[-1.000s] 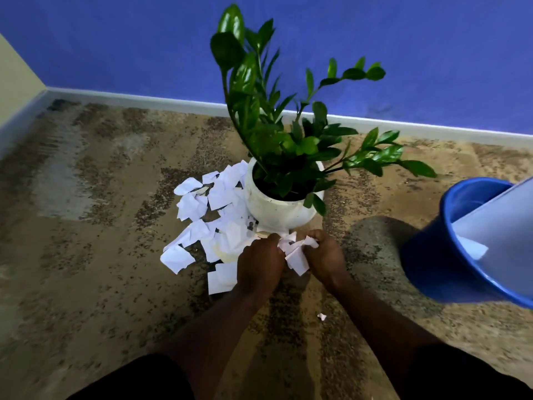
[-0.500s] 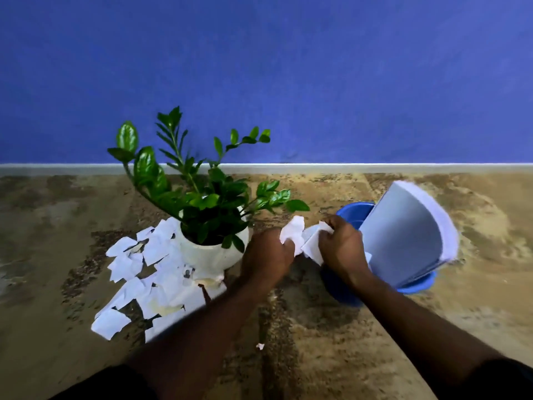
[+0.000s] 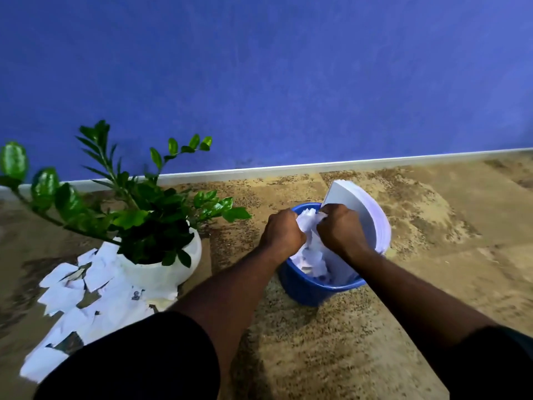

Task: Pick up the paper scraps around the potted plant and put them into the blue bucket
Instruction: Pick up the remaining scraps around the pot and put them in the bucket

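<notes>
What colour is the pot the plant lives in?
White. The round, smooth plant pot shows best in the head view, left of the blue plastic bucket.

Back of scene: matt blue painted wall (image 3: 288,82), filling the upper half, with faint darker smudges low down. A narrow white skirting strip (image 3: 403,158) runs along its foot, tilted slightly up to the right.

Ground: mottled tan-and-brown speckled floor (image 3: 432,269). It has dark grainy patches near the skirting and a paler sandy area at right.

Right of centre: thick stack of white paper sheets (image 3: 363,209), standing on edge, bowed into a curve, sheet edges fanned toward the right. No print visible on its facing sheet.
</notes>
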`<state>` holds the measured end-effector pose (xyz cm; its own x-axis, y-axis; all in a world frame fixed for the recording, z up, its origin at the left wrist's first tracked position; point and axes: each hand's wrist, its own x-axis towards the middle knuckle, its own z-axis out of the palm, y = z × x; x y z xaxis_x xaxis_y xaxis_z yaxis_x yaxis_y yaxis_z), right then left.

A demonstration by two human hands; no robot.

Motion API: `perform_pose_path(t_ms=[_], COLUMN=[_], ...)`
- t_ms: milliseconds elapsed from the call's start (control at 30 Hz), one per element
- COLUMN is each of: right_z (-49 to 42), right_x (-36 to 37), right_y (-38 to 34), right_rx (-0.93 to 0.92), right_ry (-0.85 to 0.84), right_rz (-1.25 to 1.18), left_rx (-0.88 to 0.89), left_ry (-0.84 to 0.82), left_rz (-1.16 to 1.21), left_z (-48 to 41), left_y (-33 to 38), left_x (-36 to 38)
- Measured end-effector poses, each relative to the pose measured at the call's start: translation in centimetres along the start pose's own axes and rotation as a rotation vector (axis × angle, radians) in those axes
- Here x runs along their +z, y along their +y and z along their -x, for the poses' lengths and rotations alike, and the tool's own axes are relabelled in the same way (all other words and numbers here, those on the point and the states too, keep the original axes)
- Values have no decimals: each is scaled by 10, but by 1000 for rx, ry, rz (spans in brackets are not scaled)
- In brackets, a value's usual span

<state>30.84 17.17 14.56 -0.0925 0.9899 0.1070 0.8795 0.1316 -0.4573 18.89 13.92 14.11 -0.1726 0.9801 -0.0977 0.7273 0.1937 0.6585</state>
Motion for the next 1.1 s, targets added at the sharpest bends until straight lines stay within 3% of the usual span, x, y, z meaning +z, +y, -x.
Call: perform_pose_path(t_ms=[400,767,867,1000,1100], right_z=[-4,-4,-2,9,32], right_x=[1,15,19,28,44], right_y=[3,0,-9,-36,-68], right_rx=[98,25,1,-83,-221], right_ry=[6,65,158,249,239], right_rz=[-74,-27,-9,-119,-191], left_rx=[69,240,332,473,386], left_ry=[-119,-208,-145,90,194], left_rz=[159,124,135,236,298], left_z=[-13,-5,-3,7,25], left_y=[-4,-10,-14,-34,-74], left_x=[21,19,16,6,2])
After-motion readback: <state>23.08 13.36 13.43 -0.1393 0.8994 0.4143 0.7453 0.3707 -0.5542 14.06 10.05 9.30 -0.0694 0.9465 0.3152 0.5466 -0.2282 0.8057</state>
